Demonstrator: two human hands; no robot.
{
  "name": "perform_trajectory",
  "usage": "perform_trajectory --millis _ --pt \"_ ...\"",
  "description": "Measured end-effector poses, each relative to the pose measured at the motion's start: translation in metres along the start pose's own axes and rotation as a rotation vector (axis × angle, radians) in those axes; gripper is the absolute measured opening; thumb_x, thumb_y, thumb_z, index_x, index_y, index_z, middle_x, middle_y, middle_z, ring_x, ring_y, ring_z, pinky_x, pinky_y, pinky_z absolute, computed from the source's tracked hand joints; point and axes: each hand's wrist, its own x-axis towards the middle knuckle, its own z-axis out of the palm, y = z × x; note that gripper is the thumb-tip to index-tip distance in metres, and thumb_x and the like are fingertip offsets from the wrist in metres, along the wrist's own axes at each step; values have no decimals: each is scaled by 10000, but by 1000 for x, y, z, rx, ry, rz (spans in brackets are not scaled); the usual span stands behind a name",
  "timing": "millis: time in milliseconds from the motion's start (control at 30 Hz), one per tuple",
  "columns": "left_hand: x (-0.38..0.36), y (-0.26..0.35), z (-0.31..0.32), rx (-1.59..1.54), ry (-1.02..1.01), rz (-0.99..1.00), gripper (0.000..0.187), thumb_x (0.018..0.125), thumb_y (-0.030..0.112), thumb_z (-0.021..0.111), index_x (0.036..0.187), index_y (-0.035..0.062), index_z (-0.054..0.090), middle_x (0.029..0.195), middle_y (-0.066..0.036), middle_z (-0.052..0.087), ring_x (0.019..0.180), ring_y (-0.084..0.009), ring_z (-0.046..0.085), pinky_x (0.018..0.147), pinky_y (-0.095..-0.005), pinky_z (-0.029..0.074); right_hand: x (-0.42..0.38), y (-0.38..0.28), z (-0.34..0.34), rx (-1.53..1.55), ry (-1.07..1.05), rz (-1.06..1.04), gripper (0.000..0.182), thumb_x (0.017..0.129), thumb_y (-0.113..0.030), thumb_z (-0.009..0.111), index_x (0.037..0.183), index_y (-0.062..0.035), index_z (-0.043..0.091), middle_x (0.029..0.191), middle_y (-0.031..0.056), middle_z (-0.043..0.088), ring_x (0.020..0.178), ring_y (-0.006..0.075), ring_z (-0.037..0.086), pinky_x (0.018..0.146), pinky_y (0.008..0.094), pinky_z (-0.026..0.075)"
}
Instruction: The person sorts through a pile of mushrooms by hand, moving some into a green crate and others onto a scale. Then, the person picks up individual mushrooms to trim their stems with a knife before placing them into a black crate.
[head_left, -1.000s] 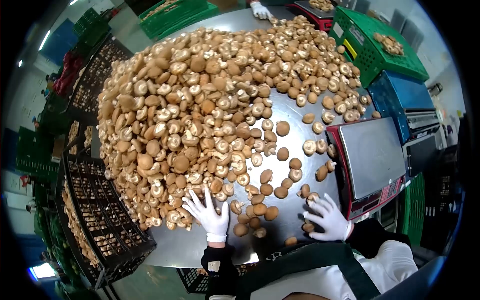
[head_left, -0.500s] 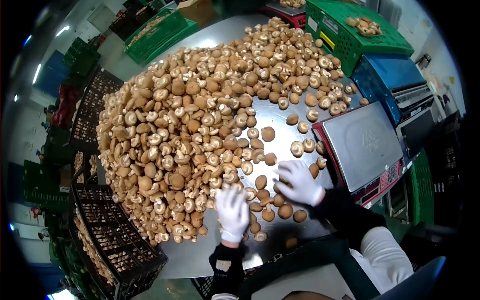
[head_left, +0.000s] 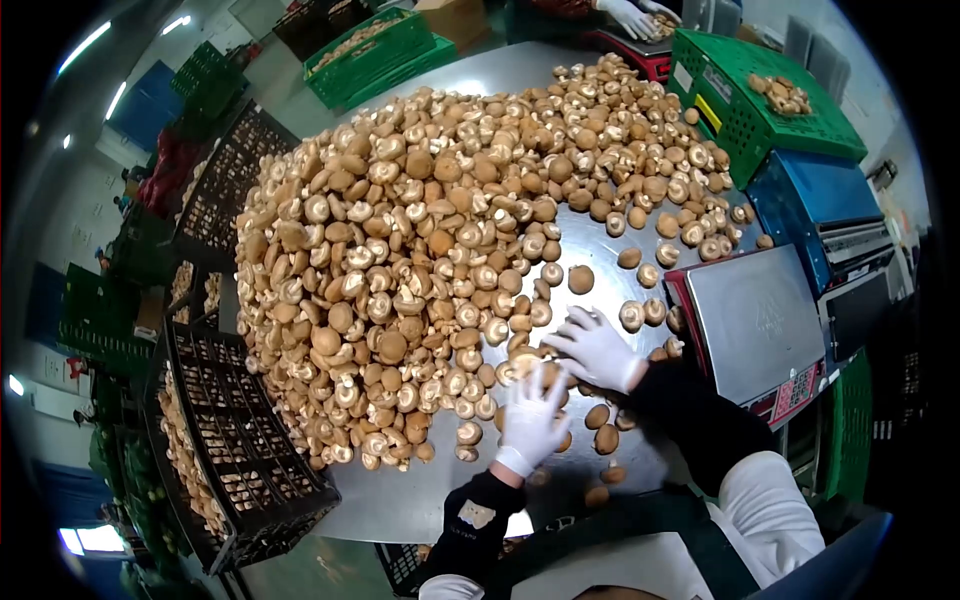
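Observation:
A large heap of brown-capped shiitake mushrooms [head_left: 390, 260] covers much of the steel table [head_left: 590, 250]. My left hand [head_left: 532, 425], in a white glove, has its fingers spread at the heap's near right edge, against a few mushrooms. Just to its right and farther off, my gloved right hand [head_left: 595, 350] reaches in with fingers apart over the same small group. Loose mushrooms [head_left: 606, 438] lie close to both hands, some partly hidden beneath them. Neither hand visibly grips one.
A scale [head_left: 760, 310] stands to the right, with a blue box [head_left: 815, 205] and a green crate [head_left: 765, 100] bearing mushrooms behind it. Black crates [head_left: 240, 440] of mushrooms line the left. A co-worker's gloved hand [head_left: 628, 15] is near another scale at the top.
My left hand has moved right, closer to my right hand, and mushrooms are now bunched between them. The whole view has shifted. A co-worker's gloved hands have appeared at the top.

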Motion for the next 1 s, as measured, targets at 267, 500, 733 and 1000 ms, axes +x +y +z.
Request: perform_trajectory --millis 267,500,733,1000 --pt "-61 9 -19 -335 31 -4 526 748 227 680 1240 97 547 1315 -207 446 1219 -415 410 1032 -542 303 -79 -31 -48 120 82 153 457 757 -286 672 1182 -142 587 1262 129 497 1238 384 396 1054 541 275" --pt "-164 -46 -21 13 53 -331 1145 523 599 811 1405 63 314 1433 -398 128 1339 -572 87 1077 -653 94 -175 -66 -23 121 -183 130 724 688 -488 719 1276 -124 505 1373 218 360 1292 466 296 1063 640 183" --pt "-124 -48 14 -73 83 -161 1086 526 584 822 1381 94 366 1462 -352 95 1351 -559 54 1077 -636 141 -171 -82 23 157 -87 204 848 665 -519 733 1296 -44 424 1403 302 260 1272 549 246 1064 653 162" --pt "-15 -12 27 -286 374 54 992 547 432 871 1358 85 418 1451 -261 245 1370 -471 165 1074 -592 209 -132 -66 62 175 304 338 868 647 -394 798 1310 -20 380 1398 280 262 1277 528 257 1054 576 266"
